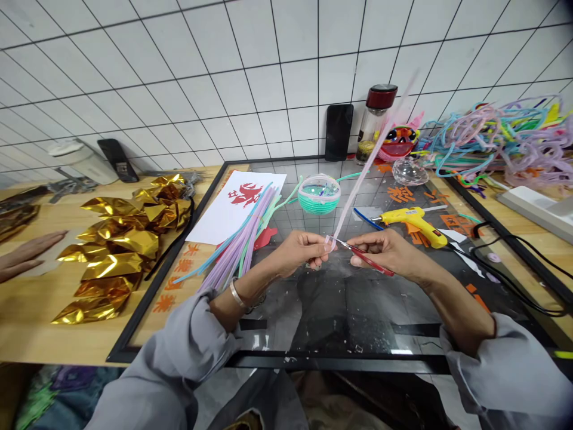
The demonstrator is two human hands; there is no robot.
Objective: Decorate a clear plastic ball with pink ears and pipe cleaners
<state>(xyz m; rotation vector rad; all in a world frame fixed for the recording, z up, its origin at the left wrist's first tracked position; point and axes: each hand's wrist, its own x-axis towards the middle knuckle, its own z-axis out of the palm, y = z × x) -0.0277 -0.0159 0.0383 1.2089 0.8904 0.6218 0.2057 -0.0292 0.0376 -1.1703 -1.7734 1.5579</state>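
Note:
My left hand [308, 249] is closed in a pinch on the lower end of a long pale pink pipe cleaner [358, 179], which slants up to the right. In my right hand [380, 254] are small red-handled pliers or scissors [370, 260]; I cannot tell which. Their metal tip meets the pipe cleaner beside my left fingertips. Beyond my hands stands a round bowl [319, 202] wound with green pipe cleaner and rimmed in pink. A bundle of lilac, blue and green pipe cleaners [244, 233] lies left of my left forearm.
A yellow glue gun [416, 224] with a black cord lies right. A printed white sheet [237, 200] is left of the bowl. A phone [339, 132] and bottle [376, 122] stand by the wall. Tangled pipe cleaners [492, 143] fill the back right. Gold foil [120, 251] and another person's hand [33, 254] are left.

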